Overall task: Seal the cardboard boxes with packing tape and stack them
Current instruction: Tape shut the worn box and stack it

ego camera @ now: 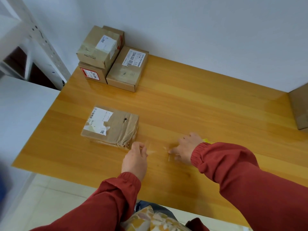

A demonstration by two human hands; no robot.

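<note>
Hands low near front edge of worktop (200,105). Box (110,125) lying just left of left hand (135,157), fingers pinching clear tape (157,150); right hand (186,147) pinching other end, blurred. Risk: slack tape folding or sticking to wood. Stack (100,50) far left; open room centre; second box (300,110) at right edge.

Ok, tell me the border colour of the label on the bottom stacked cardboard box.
Red, around the white rectangular label; head view.
</note>
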